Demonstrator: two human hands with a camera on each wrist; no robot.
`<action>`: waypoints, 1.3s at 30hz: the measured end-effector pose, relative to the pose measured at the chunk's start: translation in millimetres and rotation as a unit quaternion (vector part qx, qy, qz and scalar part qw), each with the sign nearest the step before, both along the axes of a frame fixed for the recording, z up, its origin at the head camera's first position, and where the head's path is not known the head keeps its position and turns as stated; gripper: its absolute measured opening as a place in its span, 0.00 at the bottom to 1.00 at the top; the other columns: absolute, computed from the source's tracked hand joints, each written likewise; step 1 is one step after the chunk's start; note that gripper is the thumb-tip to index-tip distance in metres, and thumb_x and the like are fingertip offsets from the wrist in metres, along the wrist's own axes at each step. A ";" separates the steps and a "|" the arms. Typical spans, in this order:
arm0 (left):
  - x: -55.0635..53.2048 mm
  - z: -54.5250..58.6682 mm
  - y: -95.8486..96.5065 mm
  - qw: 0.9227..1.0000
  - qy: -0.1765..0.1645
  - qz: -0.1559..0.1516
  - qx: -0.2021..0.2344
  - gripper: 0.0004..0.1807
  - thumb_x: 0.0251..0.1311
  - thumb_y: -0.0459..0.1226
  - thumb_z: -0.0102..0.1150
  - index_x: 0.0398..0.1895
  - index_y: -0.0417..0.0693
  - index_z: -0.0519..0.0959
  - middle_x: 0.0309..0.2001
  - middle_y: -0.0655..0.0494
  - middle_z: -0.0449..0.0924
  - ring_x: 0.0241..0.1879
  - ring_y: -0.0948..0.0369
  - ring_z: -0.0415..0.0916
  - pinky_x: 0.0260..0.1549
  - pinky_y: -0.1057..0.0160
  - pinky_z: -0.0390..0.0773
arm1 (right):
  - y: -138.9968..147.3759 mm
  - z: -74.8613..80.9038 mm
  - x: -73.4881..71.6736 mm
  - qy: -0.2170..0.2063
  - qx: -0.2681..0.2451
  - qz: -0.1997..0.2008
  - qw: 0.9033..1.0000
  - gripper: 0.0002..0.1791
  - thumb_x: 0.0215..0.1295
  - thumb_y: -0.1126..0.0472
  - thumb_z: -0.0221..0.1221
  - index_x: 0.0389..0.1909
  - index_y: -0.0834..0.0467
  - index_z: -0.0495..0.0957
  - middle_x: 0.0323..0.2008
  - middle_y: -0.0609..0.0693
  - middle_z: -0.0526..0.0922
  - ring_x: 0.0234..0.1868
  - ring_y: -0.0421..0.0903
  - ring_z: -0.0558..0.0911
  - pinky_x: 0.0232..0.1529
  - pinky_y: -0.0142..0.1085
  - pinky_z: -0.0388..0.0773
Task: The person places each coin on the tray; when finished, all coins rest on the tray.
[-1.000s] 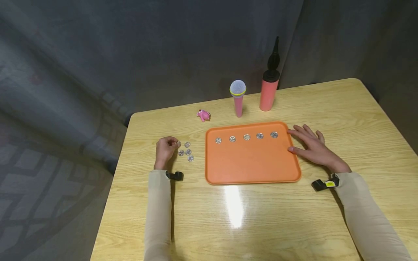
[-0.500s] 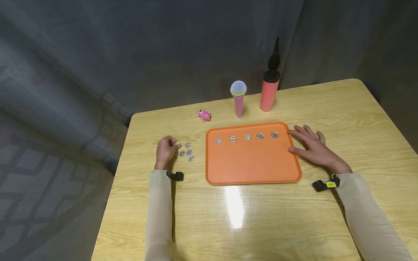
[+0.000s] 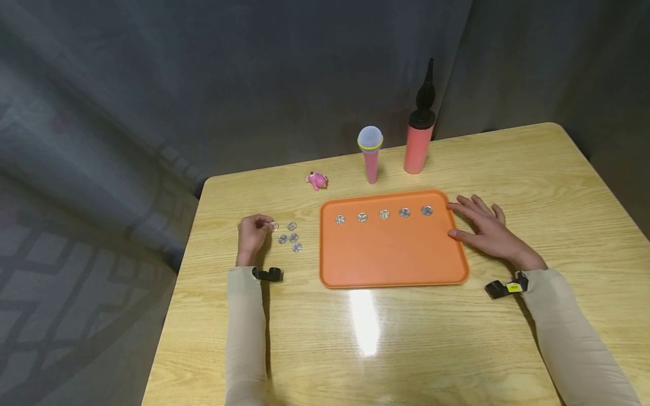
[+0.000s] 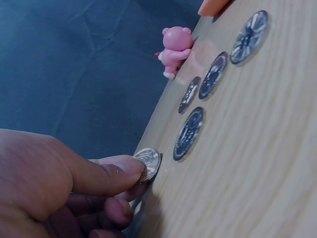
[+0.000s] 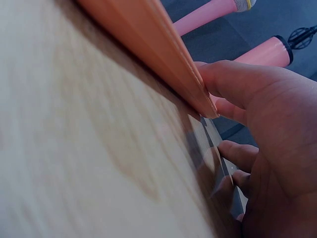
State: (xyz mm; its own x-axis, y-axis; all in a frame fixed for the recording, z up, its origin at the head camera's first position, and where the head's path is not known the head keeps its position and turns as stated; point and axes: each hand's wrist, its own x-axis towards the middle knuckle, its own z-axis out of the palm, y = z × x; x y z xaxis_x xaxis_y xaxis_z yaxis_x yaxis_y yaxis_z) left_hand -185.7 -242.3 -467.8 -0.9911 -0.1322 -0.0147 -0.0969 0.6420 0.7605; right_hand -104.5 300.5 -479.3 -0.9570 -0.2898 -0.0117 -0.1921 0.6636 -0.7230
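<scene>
Head view, left fingers (image 3: pixel 261 220) pinching coin (image 3: pixel 275 226), right fingers (image 3: pixel 466 211) spread at tray rim (image 3: pixel 463 256), broad tabletop (image 3: pixel 315 332) in front

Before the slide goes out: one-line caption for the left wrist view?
Left hand pinches a silvery disc; four more discs lie on the wooden table, a pink bear figurine beyond.

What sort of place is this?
Possibly a curtained-off recording corner, though I can't be sure: dark curtains hang behind a wood-grain table, and black wrist cameras are worn on both arms.
</scene>
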 end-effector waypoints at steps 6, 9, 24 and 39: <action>2.9 2.7 -3.3 1.000 0.002 0.003 0.002 0.05 0.62 0.26 0.62 0.37 0.32 0.87 0.37 0.35 0.86 0.28 0.65 0.72 0.29 0.73 0.71 | -0.5 0.5 0.0 -0.002 0.002 -0.003 1.000 0.38 0.67 0.53 0.63 0.76 0.53 0.60 0.78 0.68 0.49 0.81 0.67 0.36 0.71 0.67 0.19; 4.5 5.5 -3.7 1.000 0.008 0.008 0.012 0.04 0.61 0.25 0.62 0.34 0.33 0.87 0.33 0.40 0.86 0.28 0.64 0.72 0.27 0.72 0.71 | -0.4 0.2 0.4 0.003 0.002 0.001 1.000 0.38 0.68 0.53 0.62 0.76 0.54 0.60 0.78 0.69 0.49 0.80 0.68 0.36 0.70 0.68 0.19; 3.0 17.5 -5.3 0.998 -0.026 0.021 0.061 0.07 0.62 0.27 0.62 0.40 0.32 0.86 0.29 0.52 0.81 0.23 0.62 0.73 0.20 0.72 0.71 | 0.2 -1.1 0.0 0.009 0.002 0.001 1.000 0.38 0.67 0.53 0.63 0.76 0.54 0.60 0.78 0.69 0.49 0.80 0.68 0.37 0.70 0.69 0.21; 12.6 43.5 25.2 0.995 -0.031 -0.017 0.097 0.07 0.62 0.28 0.63 0.41 0.32 0.85 0.33 0.51 0.84 0.25 0.62 0.74 0.23 0.70 0.75 | -0.5 -1.1 0.2 0.012 0.002 -0.003 1.000 0.37 0.67 0.53 0.62 0.75 0.55 0.61 0.78 0.69 0.49 0.80 0.68 0.38 0.71 0.68 0.21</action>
